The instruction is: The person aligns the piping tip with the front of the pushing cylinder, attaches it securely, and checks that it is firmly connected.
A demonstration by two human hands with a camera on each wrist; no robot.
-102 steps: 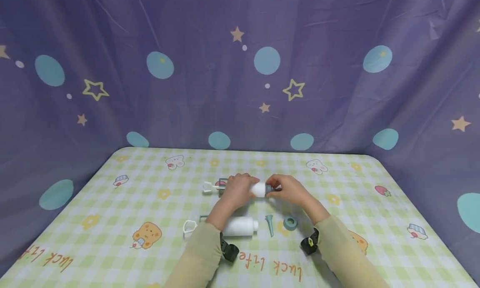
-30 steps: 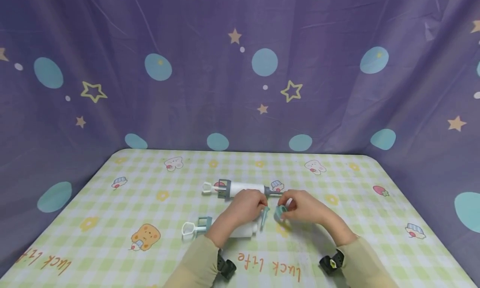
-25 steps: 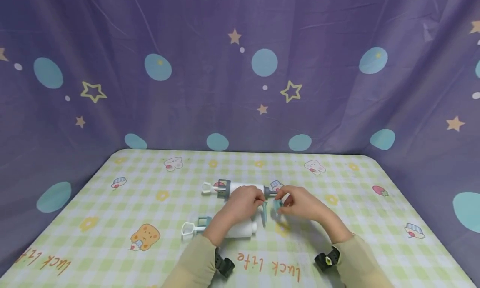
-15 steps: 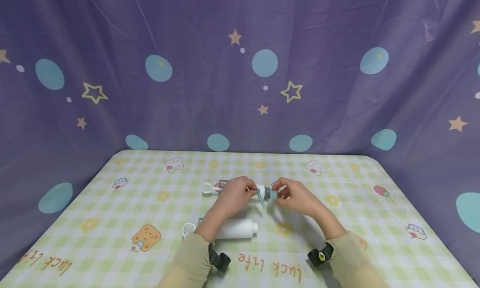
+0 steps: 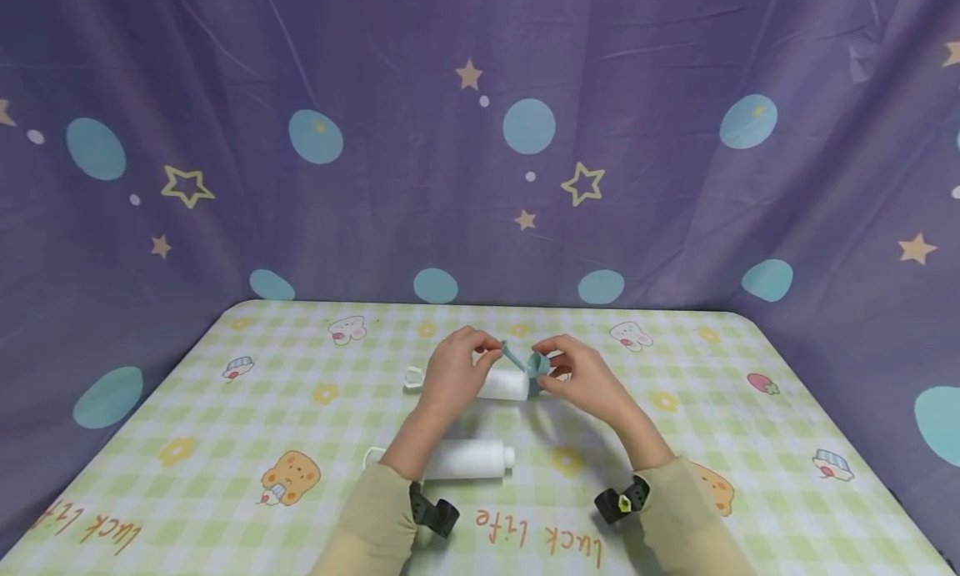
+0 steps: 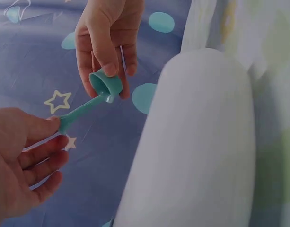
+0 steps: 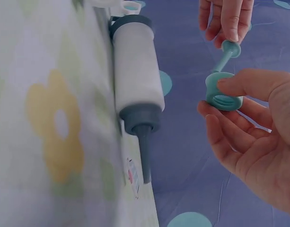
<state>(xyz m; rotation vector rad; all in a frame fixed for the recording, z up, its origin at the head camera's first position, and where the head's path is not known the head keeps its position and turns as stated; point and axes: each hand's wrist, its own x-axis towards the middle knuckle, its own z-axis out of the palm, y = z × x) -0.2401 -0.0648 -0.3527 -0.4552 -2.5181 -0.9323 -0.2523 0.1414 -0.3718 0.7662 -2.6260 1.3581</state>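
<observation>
My left hand (image 5: 457, 372) pinches the flared end of a slim teal nozzle (image 6: 81, 112) between thumb and fingers. Its narrow end points into the open side of a teal ring-shaped screw cap (image 7: 224, 92). My right hand (image 5: 588, 376) holds that cap between thumb and fingertips, above the table. Whether nozzle and cap touch is hard to tell. Just below the hands lies a white syringe-like tube (image 5: 506, 384) with a grey collar and a grey nozzle (image 7: 144, 153). Nearer to me is a second white tube (image 5: 472, 459), its threaded neck bare, its handle end partly behind my left forearm.
A green checked cloth covers the table (image 5: 652, 526). A purple patterned curtain (image 5: 375, 226) hangs behind and at both sides. Black wrist cameras (image 5: 435, 518) sit on both forearms.
Nozzle and cap were lying on the table beside the near tube; both hands picked them up and raised them away from me over the far tube. Earlier, the hands were on the far tube.
</observation>
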